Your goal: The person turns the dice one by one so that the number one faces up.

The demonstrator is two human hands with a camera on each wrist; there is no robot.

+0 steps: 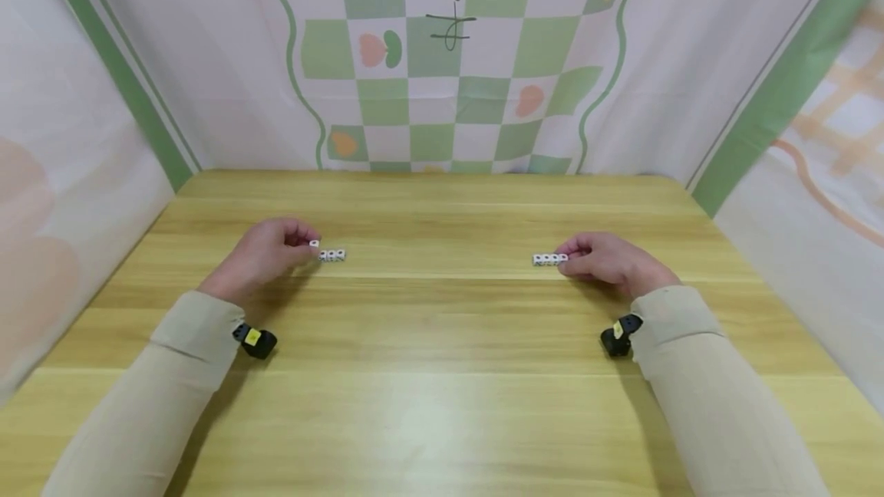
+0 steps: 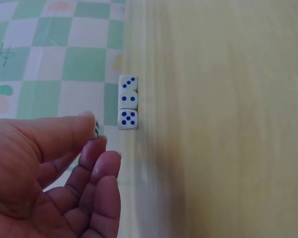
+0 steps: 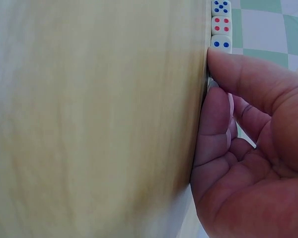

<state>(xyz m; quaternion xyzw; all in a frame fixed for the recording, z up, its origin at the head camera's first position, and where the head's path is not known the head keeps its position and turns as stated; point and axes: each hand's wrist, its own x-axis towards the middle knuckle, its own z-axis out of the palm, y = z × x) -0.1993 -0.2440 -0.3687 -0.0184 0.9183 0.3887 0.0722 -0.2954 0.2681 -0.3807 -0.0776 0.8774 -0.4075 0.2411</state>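
Note:
My left hand (image 1: 276, 249) pinches a white die (image 1: 314, 244) between thumb and fingertips, at the left end of a short row of three dice (image 1: 332, 255). In the left wrist view the held die (image 2: 96, 129) is mostly hidden by the thumb, while the three dice (image 2: 128, 99) stand face to face with blue pips showing. On the right, my right hand (image 1: 608, 259) holds the near end of another row of several white dice (image 1: 547, 259). The right wrist view shows blue and red pips on this row (image 3: 221, 24); thumb and fingers cover its end die.
A wood-grain table (image 1: 428, 336) spreads under both hands, with a wide stretch between the two rows. Behind it hangs a green-and-white checked cloth (image 1: 431, 102), and patterned cloth sides flank the table. Small black cameras (image 1: 258, 340) are strapped at the wrists.

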